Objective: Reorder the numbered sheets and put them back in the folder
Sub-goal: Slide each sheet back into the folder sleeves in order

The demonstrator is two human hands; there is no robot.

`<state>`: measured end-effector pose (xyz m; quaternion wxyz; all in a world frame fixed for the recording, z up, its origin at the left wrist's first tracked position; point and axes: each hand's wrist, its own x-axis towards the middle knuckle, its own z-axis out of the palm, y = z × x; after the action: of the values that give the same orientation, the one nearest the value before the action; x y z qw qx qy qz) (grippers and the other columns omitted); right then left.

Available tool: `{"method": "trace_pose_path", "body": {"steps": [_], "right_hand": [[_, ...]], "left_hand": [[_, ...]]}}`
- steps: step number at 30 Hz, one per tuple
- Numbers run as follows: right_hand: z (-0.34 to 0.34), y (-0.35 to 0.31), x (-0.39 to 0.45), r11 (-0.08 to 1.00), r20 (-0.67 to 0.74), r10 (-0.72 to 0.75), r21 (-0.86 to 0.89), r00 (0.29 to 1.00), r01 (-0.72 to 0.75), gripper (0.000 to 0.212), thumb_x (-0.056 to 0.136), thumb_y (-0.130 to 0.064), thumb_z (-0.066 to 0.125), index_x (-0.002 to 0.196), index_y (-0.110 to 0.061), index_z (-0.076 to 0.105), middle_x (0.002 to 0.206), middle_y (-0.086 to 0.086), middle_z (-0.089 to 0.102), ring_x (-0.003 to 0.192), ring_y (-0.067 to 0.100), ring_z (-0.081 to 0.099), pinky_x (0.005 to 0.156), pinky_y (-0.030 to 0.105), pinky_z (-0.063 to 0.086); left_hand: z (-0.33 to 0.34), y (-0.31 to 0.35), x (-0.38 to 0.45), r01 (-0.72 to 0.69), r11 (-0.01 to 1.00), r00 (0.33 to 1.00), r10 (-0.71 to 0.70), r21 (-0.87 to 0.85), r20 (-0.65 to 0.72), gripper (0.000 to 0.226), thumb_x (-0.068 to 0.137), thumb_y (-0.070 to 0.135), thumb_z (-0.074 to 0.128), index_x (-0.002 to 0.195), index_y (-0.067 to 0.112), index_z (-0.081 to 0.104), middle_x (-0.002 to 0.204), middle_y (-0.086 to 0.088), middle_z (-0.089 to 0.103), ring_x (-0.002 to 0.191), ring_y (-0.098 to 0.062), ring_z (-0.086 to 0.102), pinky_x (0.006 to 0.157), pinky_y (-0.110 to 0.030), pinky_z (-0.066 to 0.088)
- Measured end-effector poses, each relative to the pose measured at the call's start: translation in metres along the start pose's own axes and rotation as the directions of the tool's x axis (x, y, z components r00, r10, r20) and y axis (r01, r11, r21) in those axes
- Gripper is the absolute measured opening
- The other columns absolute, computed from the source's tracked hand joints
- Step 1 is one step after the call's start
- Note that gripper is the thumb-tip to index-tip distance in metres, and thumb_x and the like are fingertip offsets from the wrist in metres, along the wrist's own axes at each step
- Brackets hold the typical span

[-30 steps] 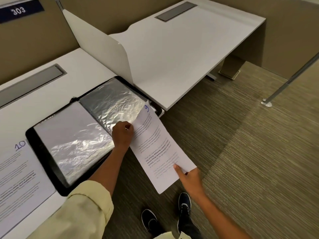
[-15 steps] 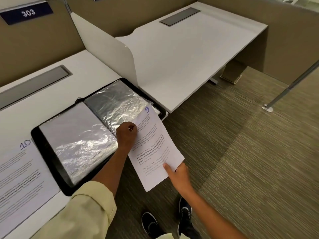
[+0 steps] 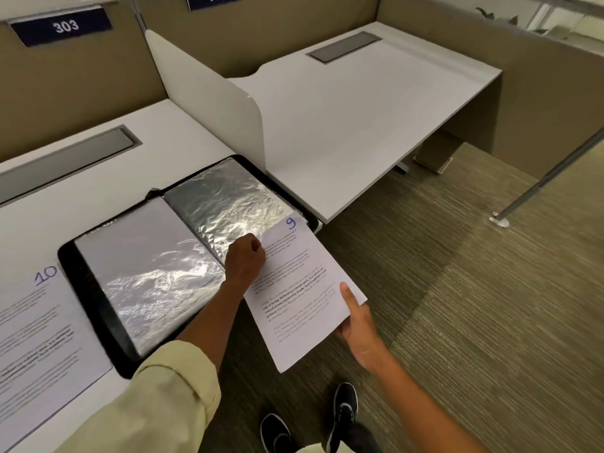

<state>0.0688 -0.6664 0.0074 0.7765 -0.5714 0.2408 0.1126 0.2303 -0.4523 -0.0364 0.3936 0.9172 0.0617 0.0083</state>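
A black folder [image 3: 83, 282] lies open on the white desk, its clear crinkled sleeves [image 3: 228, 207] showing silver. The sheet numbered 9 [image 3: 300, 289] sticks out over the desk's front edge from the right-hand sleeve, its top corner at the sleeve's edge. My left hand [image 3: 245, 258] is curled at the sleeve's lower edge and pinches it beside the sheet. My right hand [image 3: 358, 325] holds the sheet's lower right edge, thumb on top and fingers beneath. The sheet numbered 10 [image 3: 42, 331] lies flat on the desk left of the folder.
A white divider panel [image 3: 209, 103] stands right behind the folder, with a second white desk [image 3: 359, 109] beyond it. Grey cable trays [image 3: 65, 158] are set into the desks. Carpet floor and my shoes [image 3: 343, 410] are below; a metal pole [image 3: 549, 178] slants at right.
The sheet numbered 9 has moved up and left toward the right-hand sleeve, pushed by my right hand. My left hand stays at the sleeve's edge. The view has shifted slightly.
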Motion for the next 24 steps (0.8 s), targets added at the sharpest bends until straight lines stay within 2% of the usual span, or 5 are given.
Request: {"method": "trace_pose_path", "body": {"steps": [5, 8, 12, 17, 24], "right_hand": [[-0.019, -0.015, 0.013, 0.992, 0.112, 0.106, 0.053, 0.988, -0.112, 0.057, 0.099, -0.06, 0.036, 0.113, -0.018, 0.072, 0.104, 0.016, 0.073, 0.098, 0.026, 0.07, 0.092, 0.047, 0.053], [-0.03, -0.023, 0.023, 0.984, 0.178, 0.166, 0.029, 0.97, -0.174, 0.054, 0.093, -0.056, 0.047, 0.122, -0.015, 0.067, 0.105, 0.015, 0.072, 0.101, 0.027, 0.069, 0.091, 0.046, 0.055], [-0.046, -0.031, 0.043, 0.958, 0.288, 0.279, -0.013, 0.916, -0.287, 0.057, 0.091, -0.055, 0.06, 0.131, -0.016, 0.06, 0.128, 0.024, 0.063, 0.122, 0.039, 0.061, 0.104, 0.06, 0.046], [-0.059, -0.047, 0.079, 0.893, 0.382, 0.442, -0.102, 0.812, -0.438, 0.064, 0.095, -0.065, 0.045, 0.141, -0.021, 0.053, 0.138, 0.018, 0.06, 0.128, 0.036, 0.057, 0.094, 0.043, 0.054], [-0.045, -0.066, 0.125, 0.893, 0.411, 0.427, -0.332, 0.806, -0.304, 0.041, 0.098, -0.024, 0.061, 0.138, -0.017, 0.053, 0.125, 0.01, 0.07, 0.116, 0.027, 0.067, 0.105, 0.054, 0.048]], "left_hand": [[0.004, 0.002, 0.004, -0.036, 0.994, 0.999, 0.032, 0.104, 0.043, 0.007, 0.083, 0.01, 0.058, 0.081, 0.016, 0.057, 0.083, -0.002, 0.059, 0.078, -0.023, 0.056, 0.066, -0.033, 0.044], [0.009, 0.003, 0.008, -0.086, 0.978, 0.996, 0.077, 0.192, 0.055, 0.007, 0.086, 0.016, 0.062, 0.092, 0.014, 0.061, 0.089, -0.002, 0.057, 0.082, -0.022, 0.056, 0.068, -0.032, 0.044], [0.018, 0.01, 0.009, -0.145, 0.949, 0.989, 0.142, 0.28, 0.032, 0.012, 0.09, 0.018, 0.061, 0.1, 0.012, 0.064, 0.095, -0.007, 0.058, 0.088, -0.025, 0.056, 0.069, -0.032, 0.041], [0.025, 0.024, 0.015, -0.149, 0.921, 0.988, 0.153, 0.359, 0.016, 0.01, 0.088, 0.01, 0.058, 0.084, 0.007, 0.067, 0.088, -0.007, 0.058, 0.082, -0.025, 0.056, 0.064, -0.033, 0.044], [0.025, 0.018, 0.018, -0.129, 0.958, 0.989, 0.144, 0.256, -0.04, 0.003, 0.086, 0.009, 0.064, 0.083, 0.01, 0.063, 0.082, -0.004, 0.059, 0.076, -0.022, 0.055, 0.066, -0.04, 0.049]]}}
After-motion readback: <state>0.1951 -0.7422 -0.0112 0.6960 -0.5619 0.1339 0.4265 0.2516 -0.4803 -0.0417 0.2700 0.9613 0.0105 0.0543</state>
